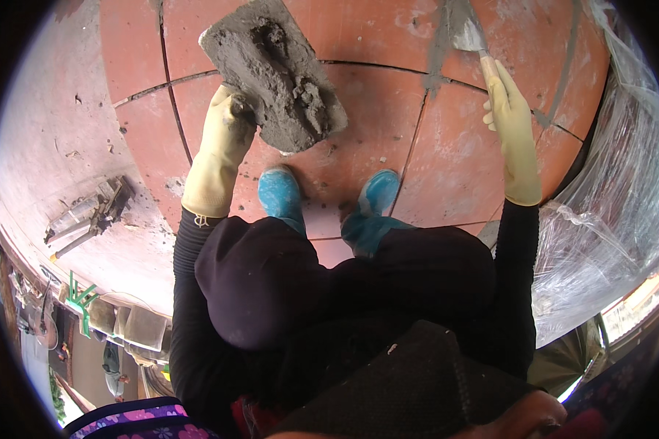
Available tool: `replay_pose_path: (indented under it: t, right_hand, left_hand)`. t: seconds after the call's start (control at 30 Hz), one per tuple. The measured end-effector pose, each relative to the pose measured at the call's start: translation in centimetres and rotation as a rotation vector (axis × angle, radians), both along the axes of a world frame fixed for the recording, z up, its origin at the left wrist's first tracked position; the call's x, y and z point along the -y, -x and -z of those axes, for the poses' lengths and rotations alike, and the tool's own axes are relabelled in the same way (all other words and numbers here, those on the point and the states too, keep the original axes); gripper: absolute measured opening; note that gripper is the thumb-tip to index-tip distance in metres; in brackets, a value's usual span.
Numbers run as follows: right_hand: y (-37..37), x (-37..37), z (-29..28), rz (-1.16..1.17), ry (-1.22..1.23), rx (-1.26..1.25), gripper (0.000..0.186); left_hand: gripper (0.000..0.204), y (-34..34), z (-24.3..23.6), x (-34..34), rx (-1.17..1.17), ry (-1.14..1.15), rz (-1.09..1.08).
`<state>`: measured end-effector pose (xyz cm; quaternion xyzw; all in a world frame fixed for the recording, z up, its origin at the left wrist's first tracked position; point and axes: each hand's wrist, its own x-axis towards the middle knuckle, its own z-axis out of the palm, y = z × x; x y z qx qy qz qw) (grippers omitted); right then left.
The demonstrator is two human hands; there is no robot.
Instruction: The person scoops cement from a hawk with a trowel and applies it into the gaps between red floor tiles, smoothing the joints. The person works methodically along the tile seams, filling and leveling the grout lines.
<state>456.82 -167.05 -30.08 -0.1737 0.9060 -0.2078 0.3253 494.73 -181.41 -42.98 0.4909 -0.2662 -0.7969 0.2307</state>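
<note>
My left hand [231, 121], in a cream rubber glove, is closed at the near left edge of a mortar board [211, 45]. A thick heap of wet grey mortar [289, 80] covers most of the board. My right hand [511, 113], gloved alike, is wrapped round the light handle of a trowel [470, 35]. Its blade rests on or just over a joint smeared with grey mortar [439, 44] between large reddish tiles [373, 95]. Other joints show as dark open gaps. How the left fingers grip the board underneath is hidden.
My blue boots [280, 192] stand on the tiles between the hands. Clear plastic sheeting [593, 234] hangs along the right side. At the left, a small heap of debris [91, 216] lies on the pale floor [58, 154]. Crumbs of mortar are scattered about.
</note>
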Motion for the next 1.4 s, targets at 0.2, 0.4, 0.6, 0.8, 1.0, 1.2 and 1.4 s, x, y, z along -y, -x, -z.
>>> replay_pose_path:
  t: [0.2,0.4,0.6,0.8,1.0,1.2,1.4]
  right_hand:
    - [2.1,2.8,2.5,-0.011,0.129,0.019,0.050]
    - [0.6,1.6,4.7,0.010,0.081,0.046,0.049]
    - [-2.8,-1.9,3.6,-0.014,-0.053,0.053,0.052]
    - [-5.4,-5.8,3.4,-0.089,-0.007,-0.049,0.053]
    - [-1.6,-2.6,2.8,-0.207,0.179,-0.184,0.050]
    - [3.2,8.1,3.1,0.017,0.190,-0.106,0.059]
    - [3.0,8.7,3.8,-0.116,0.019,-0.084,0.051]
  left_hand:
    - [0.023,1.6,-0.3,1.6,0.044,0.096,0.079]
    - [0.031,0.4,-0.2,2.8,0.372,1.409,0.615]
    - [0.020,-0.1,-0.1,1.3,0.323,0.645,0.448]
    - [0.018,0.3,0.5,1.6,-0.021,0.285,0.120]
    - [0.021,0.1,1.2,3.0,0.435,1.092,0.534]
    - [0.027,0.6,0.7,3.0,0.363,1.188,0.528]
    - [0.030,-1.4,1.6,1.5,0.310,0.809,0.421]
